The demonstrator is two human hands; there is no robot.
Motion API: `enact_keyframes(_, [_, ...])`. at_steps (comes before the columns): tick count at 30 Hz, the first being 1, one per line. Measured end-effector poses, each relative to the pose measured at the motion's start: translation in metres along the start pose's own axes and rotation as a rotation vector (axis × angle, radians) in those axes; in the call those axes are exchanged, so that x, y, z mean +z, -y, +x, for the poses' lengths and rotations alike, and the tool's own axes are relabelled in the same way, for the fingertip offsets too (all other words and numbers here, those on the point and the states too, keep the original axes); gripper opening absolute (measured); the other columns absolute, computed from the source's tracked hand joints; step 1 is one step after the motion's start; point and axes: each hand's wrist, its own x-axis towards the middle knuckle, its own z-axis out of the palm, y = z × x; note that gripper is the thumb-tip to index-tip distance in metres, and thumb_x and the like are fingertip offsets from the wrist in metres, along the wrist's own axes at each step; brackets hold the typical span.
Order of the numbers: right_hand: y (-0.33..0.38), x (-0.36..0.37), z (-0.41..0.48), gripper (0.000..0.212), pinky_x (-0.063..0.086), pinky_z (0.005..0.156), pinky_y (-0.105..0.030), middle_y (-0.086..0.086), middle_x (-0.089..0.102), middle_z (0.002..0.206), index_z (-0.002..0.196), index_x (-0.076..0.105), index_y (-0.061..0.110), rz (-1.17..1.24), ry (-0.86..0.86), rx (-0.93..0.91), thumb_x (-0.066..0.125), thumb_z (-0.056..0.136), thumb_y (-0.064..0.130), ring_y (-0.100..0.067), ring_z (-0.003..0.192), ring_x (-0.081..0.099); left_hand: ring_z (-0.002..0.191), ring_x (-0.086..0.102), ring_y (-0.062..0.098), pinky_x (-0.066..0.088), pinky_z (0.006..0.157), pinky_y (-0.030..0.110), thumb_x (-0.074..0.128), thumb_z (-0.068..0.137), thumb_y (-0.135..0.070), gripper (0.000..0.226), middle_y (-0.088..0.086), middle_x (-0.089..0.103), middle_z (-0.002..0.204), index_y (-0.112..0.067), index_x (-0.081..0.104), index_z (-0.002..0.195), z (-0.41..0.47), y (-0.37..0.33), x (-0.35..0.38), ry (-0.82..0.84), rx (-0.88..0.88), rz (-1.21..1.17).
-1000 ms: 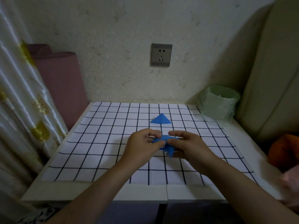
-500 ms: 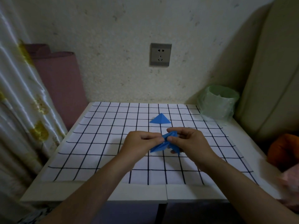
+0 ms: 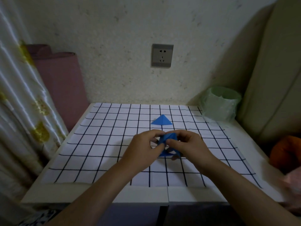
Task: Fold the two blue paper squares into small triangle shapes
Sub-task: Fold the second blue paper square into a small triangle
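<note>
Speckled wall [image 3: 114, 46] fills the back. Pale shiny curtain [image 3: 16, 111] hangs off the grid sheet's left side, and a beige padded panel [image 3: 276, 79] rises off its right. White table [image 3: 146, 195] carries the grid sheet [image 3: 105, 144], black lines on white, covering most of the top. Pink roll [image 3: 65, 82] stands btwn curtain & wall, just past the sheet's far-left corner. Orange thing [image 3: 286, 150] sits off the sheet's right edge, too dim to ID. Wall socket [image 3: 162, 55] is above the sheet's far edge, approx centre.

Containers: one green bin [image 3: 219, 106] w/ a thin plastic liner, at the sheet's far-right corner. Can't tell what's inside.

Hands now, over the sheet's middle. L hand [image 3: 143, 147] & R hand [image 3: 187, 145] meet fingertip to fingertip, fingers curled on both, each pinching the blue paper [image 3: 166, 139] btwn thumb & fingers. Paper's part-folded: upper part raised btwn the hands, a lower flap poking out beneath. Can't tell if that flap touches the sheet. Finished blue triangle [image 3: 161, 120] lies on the sheet just beyond the hands, toward the far edge, apart from them.
</note>
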Motion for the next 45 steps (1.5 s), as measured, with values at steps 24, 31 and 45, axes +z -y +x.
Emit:
enact_keyframes(24, [-0.002, 0.014, -0.003, 0.006, 0.046, 0.047, -0.015, 0.006, 0.073, 0.072, 0.088, 0.072, 0.018, -0.057, -0.174, 0.128, 0.067, 0.086, 0.017, -0.006, 0.056, 0.065, 0.112, 0.05, 0.004, 0.053, 0.089, 0.03, 0.067, 0.086, -0.025, 0.047, -0.012, 0.055, 0.119, -0.022, 0.055, 0.131, -0.003, -0.004, 0.011, -0.009, 0.143, 0.188])
enact_keyframes(31, [-0.001, 0.012, -0.001, 0.007, 0.054, 0.056, -0.018, -0.005, 0.072, 0.077, 0.086, 0.07, 0.012, -0.18, -0.218, 0.065, 0.068, 0.081, 0.008, -0.01, 0.067, 0.069, 0.105, 0.053, 0.0, 0.057, 0.07, 0.021, 0.074, 0.081, -0.021, 0.048, -0.02, 0.056, 0.114, -0.025, 0.061, 0.127, -0.004, -0.006, 0.012, -0.037, 0.049, 0.004])
enact_keyframes(45, [0.006, 0.008, -0.003, 0.017, 0.056, 0.064, -0.022, -0.011, 0.072, 0.085, 0.084, 0.075, 0.013, -0.192, -0.033, 0.161, 0.066, 0.086, 0.027, -0.022, 0.082, 0.069, 0.099, 0.058, 0.003, 0.054, 0.081, 0.017, 0.068, 0.085, -0.008, 0.034, -0.01, 0.059, 0.108, -0.017, 0.069, 0.118, -0.004, -0.009, 0.008, -0.07, 0.092, 0.075])
